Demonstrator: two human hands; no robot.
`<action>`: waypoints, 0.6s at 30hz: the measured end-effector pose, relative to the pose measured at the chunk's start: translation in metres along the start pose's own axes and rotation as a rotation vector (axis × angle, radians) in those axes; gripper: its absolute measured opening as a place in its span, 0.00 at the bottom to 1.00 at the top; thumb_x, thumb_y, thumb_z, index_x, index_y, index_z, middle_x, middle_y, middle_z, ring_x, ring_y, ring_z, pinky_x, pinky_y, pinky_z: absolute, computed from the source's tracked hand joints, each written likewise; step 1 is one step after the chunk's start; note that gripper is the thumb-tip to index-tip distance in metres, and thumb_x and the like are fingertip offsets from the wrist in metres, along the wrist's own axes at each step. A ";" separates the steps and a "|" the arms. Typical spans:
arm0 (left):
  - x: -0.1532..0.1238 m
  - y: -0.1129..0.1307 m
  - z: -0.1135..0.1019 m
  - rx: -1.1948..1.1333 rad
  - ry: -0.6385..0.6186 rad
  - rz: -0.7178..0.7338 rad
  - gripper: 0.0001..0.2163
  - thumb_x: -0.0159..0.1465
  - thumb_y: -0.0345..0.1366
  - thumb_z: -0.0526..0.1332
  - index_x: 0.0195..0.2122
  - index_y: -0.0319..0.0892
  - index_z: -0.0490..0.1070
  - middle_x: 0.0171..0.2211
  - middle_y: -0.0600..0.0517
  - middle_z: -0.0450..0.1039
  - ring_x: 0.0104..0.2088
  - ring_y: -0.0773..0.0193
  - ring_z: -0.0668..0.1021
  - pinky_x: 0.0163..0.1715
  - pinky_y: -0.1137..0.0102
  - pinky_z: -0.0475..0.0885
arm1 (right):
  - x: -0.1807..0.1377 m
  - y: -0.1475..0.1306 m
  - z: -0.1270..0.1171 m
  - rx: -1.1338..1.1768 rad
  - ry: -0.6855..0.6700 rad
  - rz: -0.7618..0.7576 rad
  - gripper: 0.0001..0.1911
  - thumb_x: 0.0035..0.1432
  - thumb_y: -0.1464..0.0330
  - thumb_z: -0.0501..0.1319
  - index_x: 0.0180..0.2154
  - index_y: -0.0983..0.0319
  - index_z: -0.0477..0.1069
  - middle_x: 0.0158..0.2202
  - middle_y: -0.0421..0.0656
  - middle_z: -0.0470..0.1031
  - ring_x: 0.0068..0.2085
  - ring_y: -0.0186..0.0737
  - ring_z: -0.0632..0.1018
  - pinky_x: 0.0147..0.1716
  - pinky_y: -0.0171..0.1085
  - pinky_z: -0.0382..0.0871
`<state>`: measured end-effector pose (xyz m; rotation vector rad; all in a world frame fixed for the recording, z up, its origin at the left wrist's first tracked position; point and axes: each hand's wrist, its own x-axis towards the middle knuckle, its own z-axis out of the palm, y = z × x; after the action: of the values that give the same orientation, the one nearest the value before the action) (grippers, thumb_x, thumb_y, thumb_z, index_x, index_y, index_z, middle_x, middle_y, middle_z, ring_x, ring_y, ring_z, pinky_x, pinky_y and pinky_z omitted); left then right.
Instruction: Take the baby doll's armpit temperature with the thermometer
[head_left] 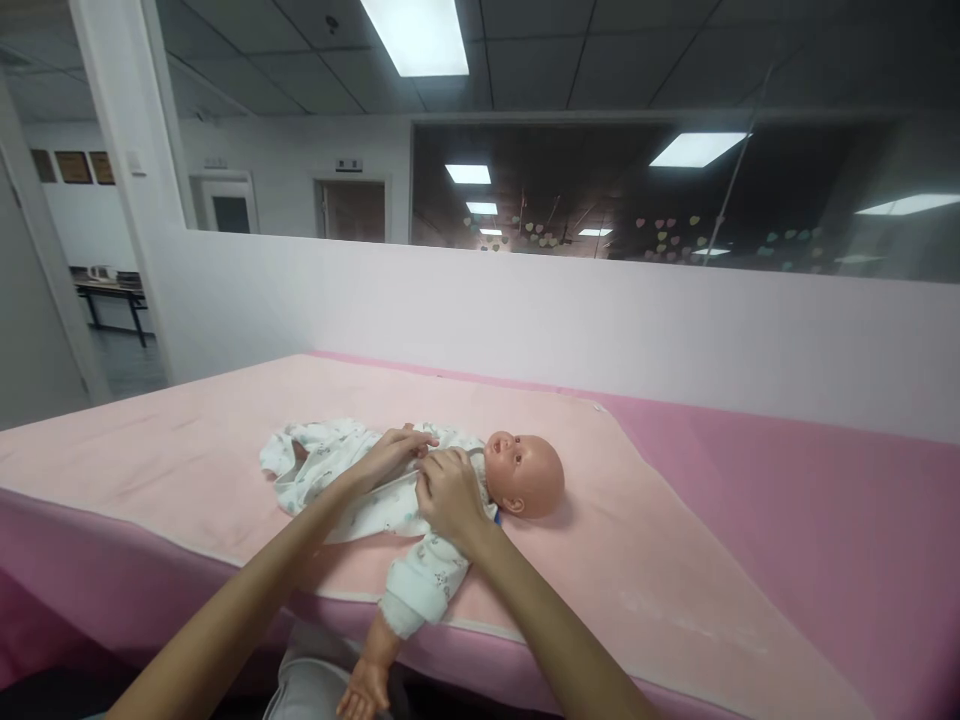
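A broad pink surface [750, 480] is covered for the most part by a pale peach cloth sheet [187, 440], and on it, right in front of the person, a bald, tan plastic baby doll [517, 480] is laid face up. Its long axis is set crosswise to the reaching arms: the head is turned out to the right, the legs are pointed left. It is dressed in a white, small-patterned fabric garment [382, 515], and its near arm [375, 655] is hung over the near edge. Now the chest, directly under both hands! The right hand [451, 490] is placed closer to the head, its fingers curled over the front; the left hand [394, 455] is held just beside it, legward, fingers extended across the torso. Whether any fabric is pinched by either cannot be told.
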<state>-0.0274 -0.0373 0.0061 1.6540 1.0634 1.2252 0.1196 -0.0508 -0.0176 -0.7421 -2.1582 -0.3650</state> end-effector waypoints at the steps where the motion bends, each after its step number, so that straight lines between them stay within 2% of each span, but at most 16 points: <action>1: -0.007 0.000 0.000 0.068 0.028 0.040 0.17 0.57 0.46 0.56 0.36 0.37 0.75 0.28 0.50 0.72 0.33 0.63 0.73 0.36 0.71 0.66 | 0.001 0.001 0.002 0.026 -0.001 0.047 0.04 0.54 0.72 0.55 0.32 0.60 0.68 0.34 0.41 0.72 0.38 0.37 0.71 0.44 0.38 0.59; 5: -0.036 -0.007 0.011 0.409 0.269 0.256 0.13 0.61 0.43 0.54 0.38 0.41 0.73 0.37 0.49 0.74 0.40 0.59 0.73 0.42 0.69 0.65 | -0.002 0.005 0.007 0.124 0.017 0.142 0.04 0.55 0.72 0.55 0.31 0.61 0.67 0.33 0.41 0.73 0.37 0.36 0.71 0.40 0.35 0.61; 7: -0.046 -0.012 0.017 0.565 0.335 0.349 0.11 0.61 0.39 0.53 0.39 0.42 0.72 0.39 0.48 0.74 0.42 0.58 0.72 0.44 0.68 0.64 | -0.004 0.005 0.007 0.163 0.018 0.155 0.04 0.55 0.73 0.55 0.31 0.61 0.67 0.33 0.41 0.73 0.36 0.37 0.71 0.40 0.35 0.61; 12: -0.051 -0.016 0.022 0.825 0.372 0.483 0.10 0.59 0.34 0.53 0.39 0.42 0.71 0.40 0.47 0.72 0.42 0.57 0.71 0.45 0.65 0.63 | -0.006 0.003 0.006 0.228 0.029 0.203 0.04 0.56 0.72 0.54 0.30 0.61 0.67 0.31 0.41 0.73 0.35 0.37 0.72 0.40 0.36 0.61; 18: -0.051 -0.014 0.024 1.015 0.409 0.603 0.08 0.57 0.31 0.54 0.36 0.42 0.70 0.38 0.49 0.73 0.40 0.57 0.71 0.43 0.62 0.63 | -0.006 0.004 0.005 0.300 0.055 0.243 0.04 0.54 0.72 0.54 0.29 0.61 0.67 0.30 0.41 0.73 0.35 0.37 0.71 0.38 0.35 0.61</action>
<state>-0.0154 -0.0833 -0.0272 2.7080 1.6808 1.5648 0.1220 -0.0480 -0.0252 -0.7983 -1.9836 0.0641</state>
